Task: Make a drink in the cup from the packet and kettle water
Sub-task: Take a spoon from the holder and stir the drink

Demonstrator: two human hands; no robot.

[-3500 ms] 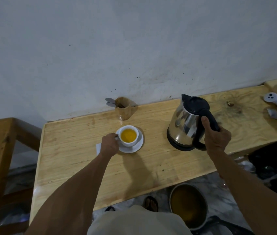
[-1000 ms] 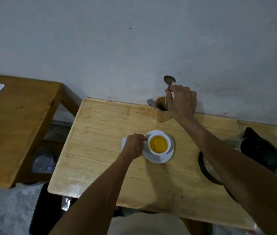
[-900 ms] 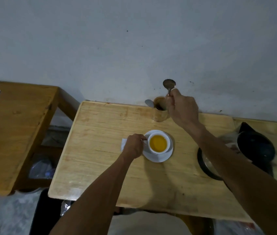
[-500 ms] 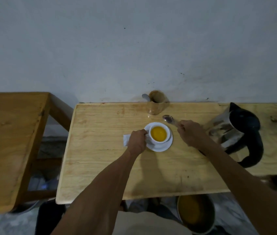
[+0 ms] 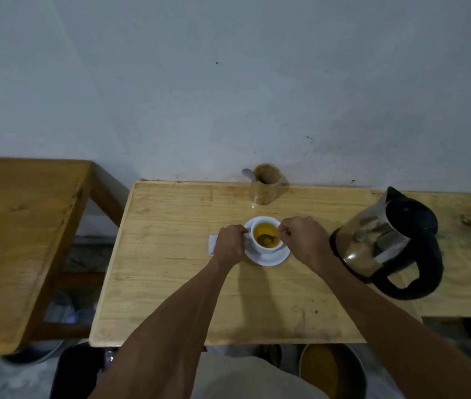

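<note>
Between both hands' fingers [image 5: 241,231], cup [image 5: 267,247].

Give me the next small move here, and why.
Probably stir: the right hand holds the spoon with its bowl already in the yellow liquid in the cup. The left hand steadies the cup's handle, and the kettle is set down.

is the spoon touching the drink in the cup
Touching. The head view shows the spoon bowl dipped under the yellow drink in the cup, its handle pinched by the right hand.
</note>
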